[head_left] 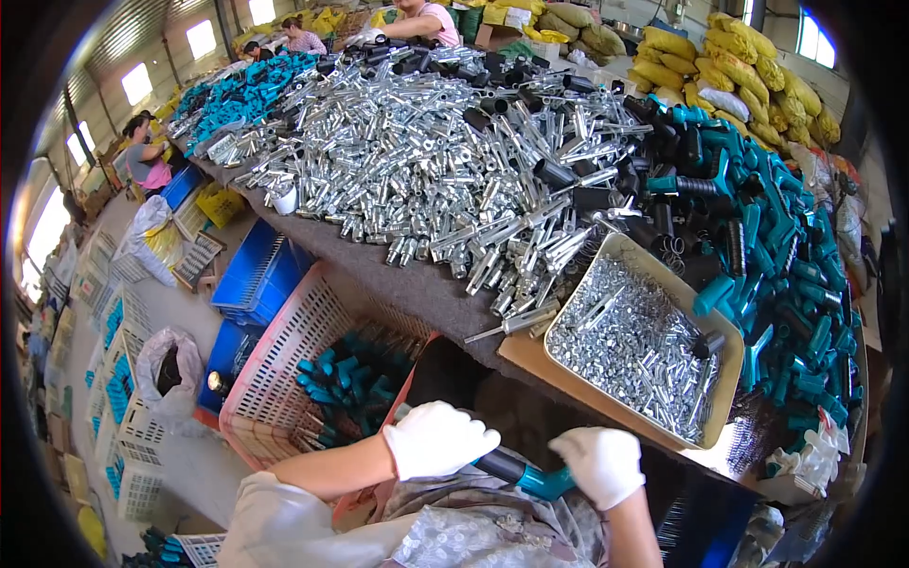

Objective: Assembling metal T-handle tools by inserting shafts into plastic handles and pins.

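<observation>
My left hand (440, 441), in a white glove, is closed round a tool with a black sleeve (500, 465) and a bent teal handle (543, 484). A short grey piece of it shows past the wrist side of that hand. My right hand (602, 465), also gloved, curls at the teal end; its fingertips are partly hidden. The tool lies across above my lap. Just ahead, a cream tray (727, 383) of small metal parts rests on cardboard (530, 357) at the table edge.
Metal shafts (407, 151) heap on the grey-covered table (379, 270), with teal handles (767, 218) at right. A pink basket (275, 350) of teal-handled pieces stands at my left, near blue bins (256, 275). Yellow sacks (743, 66) are stacked behind. Other people work at the far side.
</observation>
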{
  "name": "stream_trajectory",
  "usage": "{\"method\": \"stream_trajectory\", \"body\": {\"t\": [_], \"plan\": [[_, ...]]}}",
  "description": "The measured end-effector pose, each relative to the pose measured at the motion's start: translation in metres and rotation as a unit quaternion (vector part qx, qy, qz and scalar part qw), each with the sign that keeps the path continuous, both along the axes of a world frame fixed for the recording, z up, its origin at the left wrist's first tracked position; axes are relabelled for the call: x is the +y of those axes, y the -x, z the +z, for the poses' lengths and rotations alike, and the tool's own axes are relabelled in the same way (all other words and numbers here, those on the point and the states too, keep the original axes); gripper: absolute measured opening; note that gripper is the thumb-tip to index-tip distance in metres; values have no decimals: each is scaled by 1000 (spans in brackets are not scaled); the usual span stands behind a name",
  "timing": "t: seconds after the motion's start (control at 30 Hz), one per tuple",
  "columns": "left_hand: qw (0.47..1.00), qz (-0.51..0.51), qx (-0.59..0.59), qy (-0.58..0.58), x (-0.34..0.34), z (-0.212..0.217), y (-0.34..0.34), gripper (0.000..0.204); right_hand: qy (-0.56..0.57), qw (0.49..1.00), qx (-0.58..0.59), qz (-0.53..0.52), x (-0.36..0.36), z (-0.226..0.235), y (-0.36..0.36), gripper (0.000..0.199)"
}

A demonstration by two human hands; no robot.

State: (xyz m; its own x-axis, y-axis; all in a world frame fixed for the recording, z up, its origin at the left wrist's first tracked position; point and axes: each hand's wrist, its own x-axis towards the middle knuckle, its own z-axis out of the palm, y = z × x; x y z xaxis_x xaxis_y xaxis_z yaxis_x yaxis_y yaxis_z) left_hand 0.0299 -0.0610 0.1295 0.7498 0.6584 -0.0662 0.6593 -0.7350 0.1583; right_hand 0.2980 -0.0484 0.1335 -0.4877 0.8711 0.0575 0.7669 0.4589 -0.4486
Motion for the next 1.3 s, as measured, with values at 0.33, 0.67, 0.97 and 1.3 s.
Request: {"method": "stream_trajectory", "body": {"t": [0.33,0.67,0.97,1.3], "plan": [[856,378,-206,-285,147,40,112,30,459,814,356,-13,-25,-40,8,41],[875,430,-92,-201,194,25,145,19,361,821,441,27,-29,-31,20,63],[882,184,-401,167,42,31,5,28,206,908,365,-11,-24,-29,16,54],[856,206,-353,318,25,19,-9,19,-33,994,96,-33,-34,-11,13,48]]}}
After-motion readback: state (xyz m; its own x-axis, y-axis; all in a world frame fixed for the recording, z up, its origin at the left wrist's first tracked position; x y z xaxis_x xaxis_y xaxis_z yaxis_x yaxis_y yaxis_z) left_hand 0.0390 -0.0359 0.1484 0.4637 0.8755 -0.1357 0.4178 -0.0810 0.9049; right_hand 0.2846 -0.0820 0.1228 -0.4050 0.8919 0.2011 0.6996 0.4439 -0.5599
